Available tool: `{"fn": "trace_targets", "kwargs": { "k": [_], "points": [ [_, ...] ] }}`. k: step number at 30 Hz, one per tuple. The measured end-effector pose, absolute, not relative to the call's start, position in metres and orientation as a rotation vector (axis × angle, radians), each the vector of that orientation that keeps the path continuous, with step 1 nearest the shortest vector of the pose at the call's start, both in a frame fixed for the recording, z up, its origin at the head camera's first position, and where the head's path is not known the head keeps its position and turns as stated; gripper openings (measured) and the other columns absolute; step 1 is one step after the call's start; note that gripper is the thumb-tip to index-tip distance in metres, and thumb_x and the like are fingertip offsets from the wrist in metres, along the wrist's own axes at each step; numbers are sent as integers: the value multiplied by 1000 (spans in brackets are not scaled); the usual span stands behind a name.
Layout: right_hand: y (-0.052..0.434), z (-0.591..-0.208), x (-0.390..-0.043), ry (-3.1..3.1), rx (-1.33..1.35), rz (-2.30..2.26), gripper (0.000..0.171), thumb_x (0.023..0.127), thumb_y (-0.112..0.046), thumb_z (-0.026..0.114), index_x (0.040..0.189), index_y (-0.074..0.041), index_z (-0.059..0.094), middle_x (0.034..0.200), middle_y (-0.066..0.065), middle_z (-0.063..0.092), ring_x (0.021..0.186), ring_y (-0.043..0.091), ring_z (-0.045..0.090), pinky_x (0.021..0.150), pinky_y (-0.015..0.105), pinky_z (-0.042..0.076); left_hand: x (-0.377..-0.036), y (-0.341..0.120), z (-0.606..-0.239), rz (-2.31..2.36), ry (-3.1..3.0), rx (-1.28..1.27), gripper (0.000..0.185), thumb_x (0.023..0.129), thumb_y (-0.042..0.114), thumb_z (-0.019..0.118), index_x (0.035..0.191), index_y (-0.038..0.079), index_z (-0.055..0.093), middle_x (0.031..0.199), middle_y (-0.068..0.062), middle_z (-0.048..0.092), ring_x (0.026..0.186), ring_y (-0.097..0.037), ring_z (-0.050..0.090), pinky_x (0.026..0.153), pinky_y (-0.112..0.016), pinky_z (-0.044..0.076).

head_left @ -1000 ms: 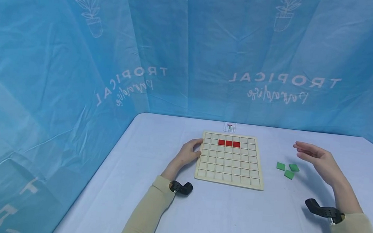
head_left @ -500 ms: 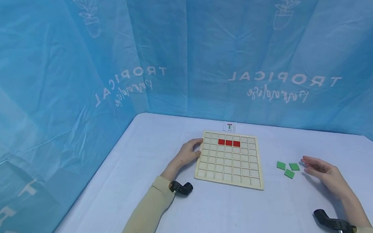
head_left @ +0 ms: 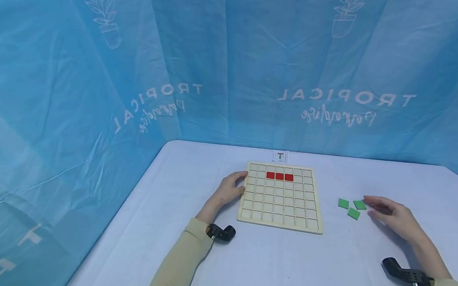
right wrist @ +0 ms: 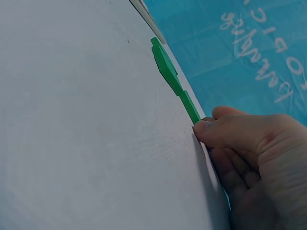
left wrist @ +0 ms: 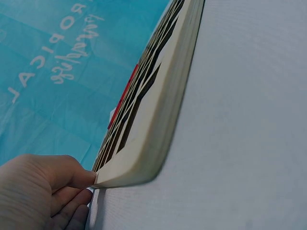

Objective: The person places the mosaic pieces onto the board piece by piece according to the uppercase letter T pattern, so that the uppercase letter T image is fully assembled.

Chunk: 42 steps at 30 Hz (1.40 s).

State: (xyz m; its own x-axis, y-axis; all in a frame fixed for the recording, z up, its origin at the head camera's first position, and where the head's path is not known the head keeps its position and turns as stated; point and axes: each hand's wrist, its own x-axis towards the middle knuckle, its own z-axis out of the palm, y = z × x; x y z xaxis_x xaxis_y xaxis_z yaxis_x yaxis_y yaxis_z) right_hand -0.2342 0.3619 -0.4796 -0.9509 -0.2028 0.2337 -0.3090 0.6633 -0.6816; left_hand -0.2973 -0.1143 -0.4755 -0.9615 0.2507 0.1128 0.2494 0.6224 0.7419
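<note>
My left hand point(head_left: 227, 189) rests against the left edge of a pale wooden grid board point(head_left: 280, 204), with the thumb and a finger touching that edge. In the left wrist view, the thumb meets the board's edge point(left wrist: 163, 115). A row of red square tiles point(head_left: 280, 176) lies in the board's second row from the far side. My right hand point(head_left: 397, 219) hovers low at the right, fingers loosely bent. Its fingertips reach a green square tile point(head_left: 360, 205); contact is hard to tell. Two more green tiles, one nearer me point(head_left: 353, 213) and one on the left point(head_left: 343, 203), lie beside it.
A small printed card point(head_left: 280, 156) with a red and green T pattern lies behind the board. The table carries a white cloth point(head_left: 268, 261). Blue curtains point(head_left: 257, 74) with white lettering stand along the back and left.
My right hand first came down and shifted to the right and nearer me, then moved back left to the green tiles. My left hand stays at the board's edge.
</note>
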Motion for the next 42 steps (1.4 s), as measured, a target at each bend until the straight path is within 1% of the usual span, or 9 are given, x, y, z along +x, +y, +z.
{"fn": "trace_targets", "kwargs": {
  "k": [14, 16, 19, 21, 26, 31, 35, 39, 42],
  "points": [
    [358, -484, -239, -2744, 398, 1061, 43, 90, -25, 65, 126, -3, 58, 124, 20, 57, 102, -24, 34, 79, -2, 31, -293, -115, -477, 1317, 2818, 418, 53, 89, 6, 56, 140, 4, 43, 142, -10, 44, 134, -22, 34, 111, -32, 28],
    [357, -483, -239, -2755, 389, 1048, 43, 91, -27, 64, 127, -5, 58, 125, 19, 57, 102, -24, 33, 84, 4, 36, -294, -116, -477, 1317, 2816, 417, 53, 89, 6, 56, 140, 5, 43, 142, -9, 44, 134, -21, 35, 111, -32, 28],
    [357, -482, -238, -2771, 387, 1035, 42, 92, -28, 63, 127, -6, 59, 126, 18, 56, 103, -23, 33, 94, 25, 43, -294, -116, -477, 1313, 2817, 417, 53, 89, 6, 56, 140, 5, 43, 142, -9, 44, 134, -21, 35, 111, -31, 28],
    [356, -482, -238, -2769, 384, 1027, 41, 92, -28, 63, 126, -6, 59, 125, 17, 57, 102, -23, 33, 93, 28, 44, -295, -117, -477, 1316, 2817, 421, 53, 89, 6, 55, 140, 5, 43, 142, -9, 44, 134, -21, 35, 111, -31, 28],
    [356, -482, -240, -2751, 375, 990, 38, 91, -27, 64, 123, -8, 61, 120, 15, 60, 99, -23, 34, 77, 3, 34, -296, -117, -477, 1325, 2819, 428, 52, 90, 6, 55, 141, 5, 43, 142, -9, 44, 134, -21, 35, 110, -31, 29],
    [357, -479, -240, -2748, 293, 1045, 43, 90, -30, 64, 125, -5, 59, 120, 15, 60, 95, -20, 38, 74, 7, 38, -294, -117, -477, 1327, 2810, 428, 52, 90, 6, 55, 141, 5, 42, 142, -10, 44, 134, -22, 34, 111, -33, 28],
    [359, -464, -243, -2739, 149, 1176, 53, 90, -40, 62, 130, -6, 55, 119, -1, 60, 94, -17, 43, 74, 12, 40, -294, -116, -475, 1324, 2813, 435, 53, 90, 5, 54, 141, 5, 42, 143, -10, 43, 135, -22, 34, 111, -32, 28],
    [355, -440, -252, -2697, 115, 1256, 58, 89, -42, 63, 133, -5, 53, 110, -16, 58, 92, -15, 47, 70, 6, 39, -294, -115, -474, 1312, 2829, 464, 52, 89, 5, 53, 140, 3, 42, 142, -12, 43, 134, -24, 34, 111, -33, 29],
    [343, -424, -261, -2677, 141, 1255, 58, 88, -40, 64, 132, -4, 53, 112, -8, 60, 90, -13, 49, 70, 6, 41, -294, -115, -474, 1307, 2835, 465, 51, 90, 5, 53, 140, 2, 42, 142, -12, 43, 134, -24, 35, 111, -33, 29]
  ]
}}
